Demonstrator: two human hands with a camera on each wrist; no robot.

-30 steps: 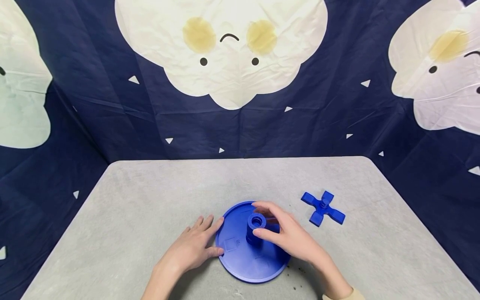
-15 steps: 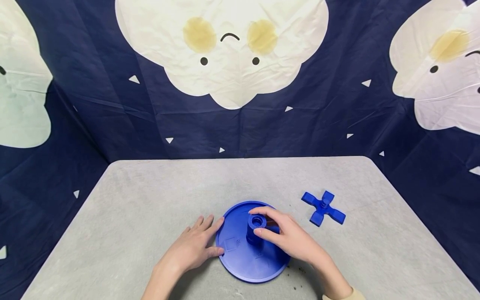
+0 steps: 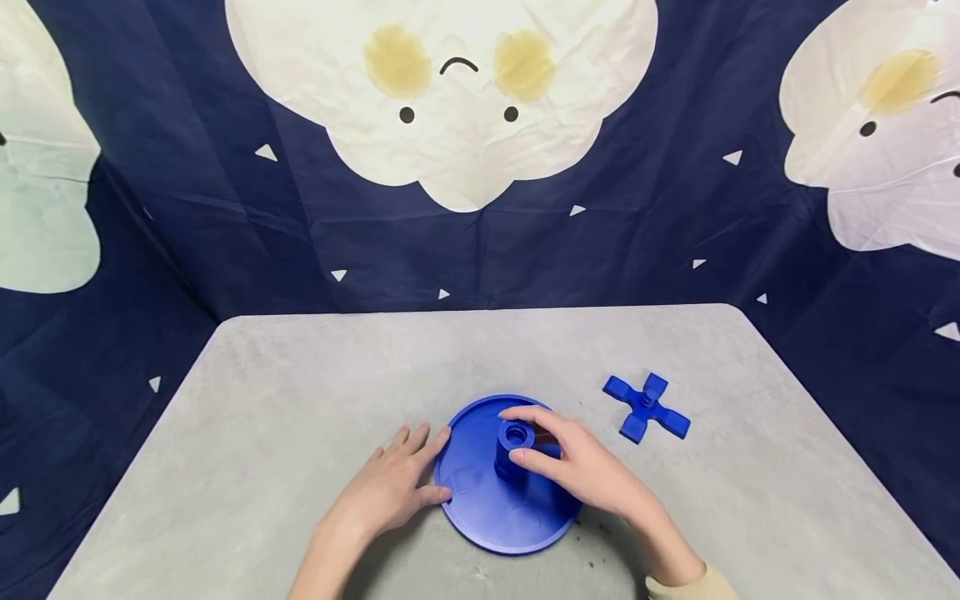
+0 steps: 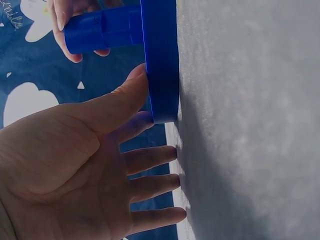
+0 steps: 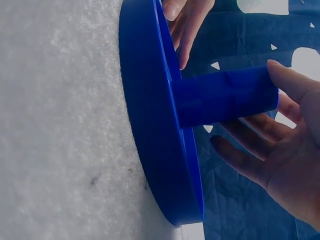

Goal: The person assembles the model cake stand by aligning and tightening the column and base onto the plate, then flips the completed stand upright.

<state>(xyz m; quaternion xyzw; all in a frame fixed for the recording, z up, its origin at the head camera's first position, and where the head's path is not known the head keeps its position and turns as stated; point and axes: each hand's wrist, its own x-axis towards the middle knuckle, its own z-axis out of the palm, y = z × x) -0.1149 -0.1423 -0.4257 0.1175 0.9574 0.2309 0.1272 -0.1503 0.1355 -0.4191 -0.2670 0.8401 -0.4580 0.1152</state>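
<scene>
Blue hollow tube [image 3: 505, 456], lower centre, is best held upright by pinching right hand [image 3: 581, 465], round blue disc [image 3: 491, 518] braced by outspread left hand [image 3: 390, 483].

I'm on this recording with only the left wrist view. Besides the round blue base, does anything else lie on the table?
Observer: Yes, a blue cross-shaped piece lies on the table, beyond and to the right of the right hand.

Operator: Does the post have a solid top?

Observer: No, the head view shows a round opening there.

Operator: And where on the base does it stand?

Observer: Near the middle, seen from above.
</scene>
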